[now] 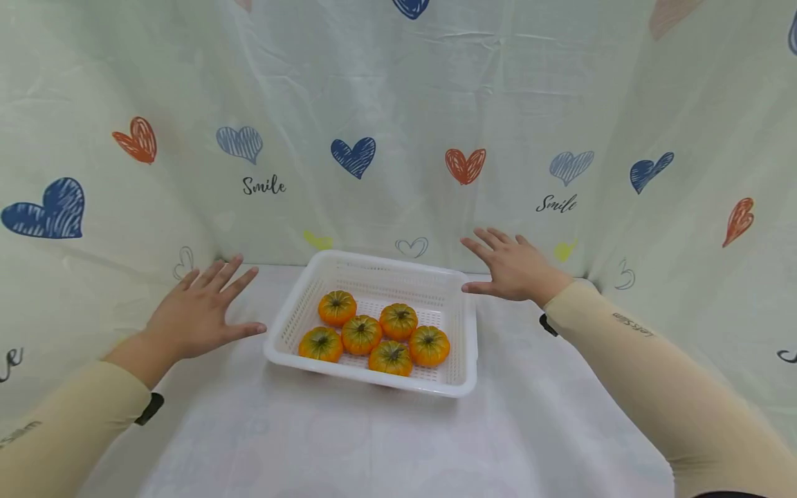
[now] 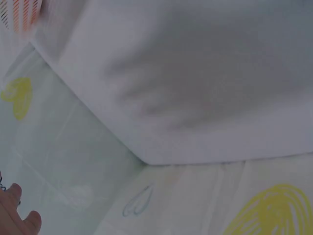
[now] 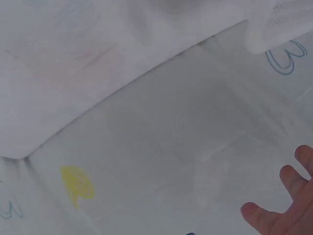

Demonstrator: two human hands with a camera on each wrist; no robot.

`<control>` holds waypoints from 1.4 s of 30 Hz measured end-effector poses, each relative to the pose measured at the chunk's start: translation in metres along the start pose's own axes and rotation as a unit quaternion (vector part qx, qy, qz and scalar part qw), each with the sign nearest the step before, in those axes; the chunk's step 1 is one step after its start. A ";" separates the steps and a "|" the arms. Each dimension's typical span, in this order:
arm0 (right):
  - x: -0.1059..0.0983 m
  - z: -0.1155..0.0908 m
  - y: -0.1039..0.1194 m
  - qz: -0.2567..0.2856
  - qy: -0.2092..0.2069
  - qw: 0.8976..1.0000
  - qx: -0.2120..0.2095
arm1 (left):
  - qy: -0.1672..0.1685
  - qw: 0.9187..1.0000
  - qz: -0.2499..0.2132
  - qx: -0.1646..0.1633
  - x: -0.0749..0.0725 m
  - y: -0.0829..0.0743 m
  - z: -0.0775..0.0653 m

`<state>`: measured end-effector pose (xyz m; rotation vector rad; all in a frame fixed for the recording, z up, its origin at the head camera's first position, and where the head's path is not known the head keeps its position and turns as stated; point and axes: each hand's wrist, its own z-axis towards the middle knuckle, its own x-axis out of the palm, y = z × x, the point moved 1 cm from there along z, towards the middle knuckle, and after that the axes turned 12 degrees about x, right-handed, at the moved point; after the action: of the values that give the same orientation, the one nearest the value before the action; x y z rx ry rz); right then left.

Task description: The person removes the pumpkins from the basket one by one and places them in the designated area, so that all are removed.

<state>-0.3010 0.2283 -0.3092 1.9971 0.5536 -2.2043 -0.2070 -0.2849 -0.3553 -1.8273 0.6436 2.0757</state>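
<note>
A white plastic basket (image 1: pixel 373 379) with slotted walls stands on the table, holding several small orange pumpkins (image 1: pixel 361 335) with green-tinged tops. To the basket's left, my left hand (image 1: pixel 196 311) has its fingers spread and thumb pointing toward the rim, holding nothing. My right hand (image 1: pixel 517 268) is also spread and bare, its thumb tip close to the basket's right rim in the head view. Only fingertips of the left hand show in the left wrist view. Part of the right hand (image 3: pixel 288 210) enters the right wrist view at lower right, near a corner of the basket (image 3: pixel 264 34).
A white cloth covers the table (image 1: pixel 324 443). Behind it and at both sides hangs a pale curtain (image 1: pixel 405 83) printed with hearts and the word "Smile". The table's back edge meets the curtain just behind the basket. Dark bands show at both wrists.
</note>
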 end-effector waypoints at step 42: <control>0.035 0.047 0.129 0.204 0.288 0.935 -0.017 | 0.004 0.996 -0.074 0.044 0.034 -0.059 0.005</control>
<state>-0.3074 0.0987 -0.3651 2.4623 0.1878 -1.3572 -0.1861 -0.2340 -0.3962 -1.7787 0.5738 1.9144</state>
